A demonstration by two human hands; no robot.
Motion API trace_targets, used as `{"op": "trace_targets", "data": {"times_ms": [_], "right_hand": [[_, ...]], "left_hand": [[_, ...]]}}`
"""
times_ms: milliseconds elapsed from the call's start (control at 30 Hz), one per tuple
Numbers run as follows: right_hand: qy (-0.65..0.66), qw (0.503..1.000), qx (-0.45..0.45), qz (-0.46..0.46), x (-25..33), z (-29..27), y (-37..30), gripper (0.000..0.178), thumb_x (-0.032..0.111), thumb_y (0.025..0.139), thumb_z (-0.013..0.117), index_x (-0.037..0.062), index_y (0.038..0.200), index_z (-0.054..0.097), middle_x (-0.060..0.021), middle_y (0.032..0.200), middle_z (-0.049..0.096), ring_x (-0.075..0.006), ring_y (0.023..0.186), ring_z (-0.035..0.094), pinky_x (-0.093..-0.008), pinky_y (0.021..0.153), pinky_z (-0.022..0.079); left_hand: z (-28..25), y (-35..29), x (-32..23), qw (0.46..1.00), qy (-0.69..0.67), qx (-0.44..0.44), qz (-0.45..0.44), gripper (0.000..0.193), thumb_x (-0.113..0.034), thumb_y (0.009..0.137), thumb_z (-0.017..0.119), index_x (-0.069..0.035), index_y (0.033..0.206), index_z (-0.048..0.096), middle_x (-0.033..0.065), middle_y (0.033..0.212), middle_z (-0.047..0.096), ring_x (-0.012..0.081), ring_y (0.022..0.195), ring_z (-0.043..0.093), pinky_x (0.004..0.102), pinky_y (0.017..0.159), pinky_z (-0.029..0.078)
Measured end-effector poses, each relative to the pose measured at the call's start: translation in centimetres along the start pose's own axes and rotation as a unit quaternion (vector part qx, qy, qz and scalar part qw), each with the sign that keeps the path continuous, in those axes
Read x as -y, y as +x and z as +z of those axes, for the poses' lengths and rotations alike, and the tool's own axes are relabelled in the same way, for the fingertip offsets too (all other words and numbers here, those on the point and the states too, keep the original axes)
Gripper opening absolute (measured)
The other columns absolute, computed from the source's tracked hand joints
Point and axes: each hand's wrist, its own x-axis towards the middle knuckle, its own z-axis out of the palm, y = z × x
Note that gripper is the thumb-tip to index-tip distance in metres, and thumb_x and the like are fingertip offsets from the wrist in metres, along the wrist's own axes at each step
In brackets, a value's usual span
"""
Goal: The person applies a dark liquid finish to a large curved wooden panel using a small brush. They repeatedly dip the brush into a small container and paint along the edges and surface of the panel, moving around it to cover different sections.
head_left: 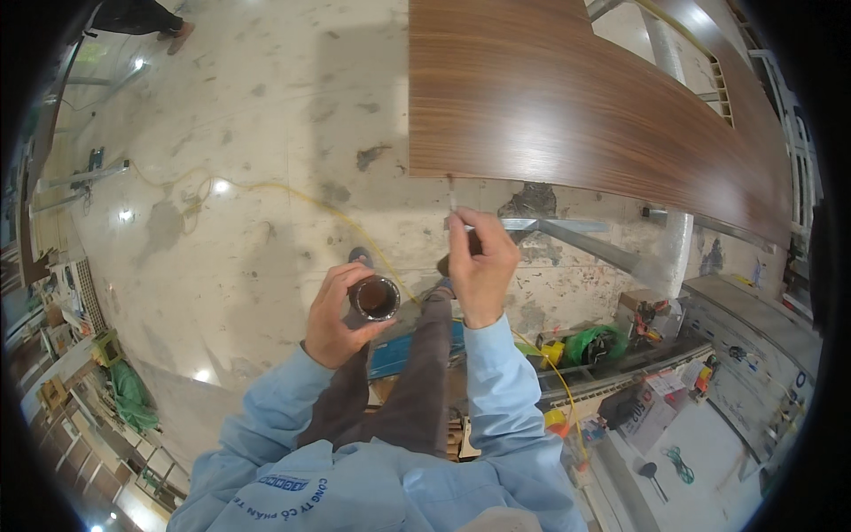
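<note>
My left hand [331, 321] is wrapped around a small round open can [394, 308] with a dark outside and brown contents, held in front of my legs. To its right, my right hand [484, 266] pinches a thin stick-like tool [453, 197], perhaps a fine brush. The tool's reddish-brown tip meets the near edge of a large brown wood-grain panel [532, 106], close to the panel's left corner. Whether the tip presses on the edge or only comes up beside it, I cannot tell.
Metal support bars [585, 241] stick out below the panel, near my right hand. A yellow cord [301, 189] runs across the stained floor [257, 106]. Right of my legs lie a green bag [596, 344] and cartons [643, 412]. Another person's foot [181, 37] shows far left.
</note>
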Motion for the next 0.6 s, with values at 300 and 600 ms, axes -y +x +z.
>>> {"op": "trace_targets", "data": {"times_ms": [300, 600], "right_hand": [[-0.002, 0.999, -0.029, -0.018, 1.6, 2.2, -0.4, 0.008, 0.0, 0.093, 0.075, -0.0005, 0.101, 0.076, -0.0091, 0.085, 0.07, -0.0158, 0.062, 0.061, -0.0304, 0.058, 0.048], [-0.017, 1.0, -0.02, 0.001, 2.4, 3.1, -1.0, 0.008, 0.0, 0.092, 0.077, -0.0001, 0.1, 0.076, -0.0103, 0.085, 0.07, -0.0169, 0.064, 0.062, -0.03, 0.059, 0.048]], "left_hand": [[-0.9, 0.0, 0.0, 1.0, -0.009, -0.01, -0.024, 0.074, -0.013, 0.068, 0.098, -0.003, 0.133, 0.063, 0.0171, 0.133, 0.064, 0.0381, 0.129, 0.062, 0.0431, 0.107, 0.053], [-1.6, -0.3, 0.2, 0.998, -0.038, -0.025, -0.04, 0.074, -0.015, 0.07, 0.098, -0.001, 0.134, 0.062, 0.018, 0.134, 0.063, 0.039, 0.131, 0.061, 0.0439, 0.11, 0.051]]}}
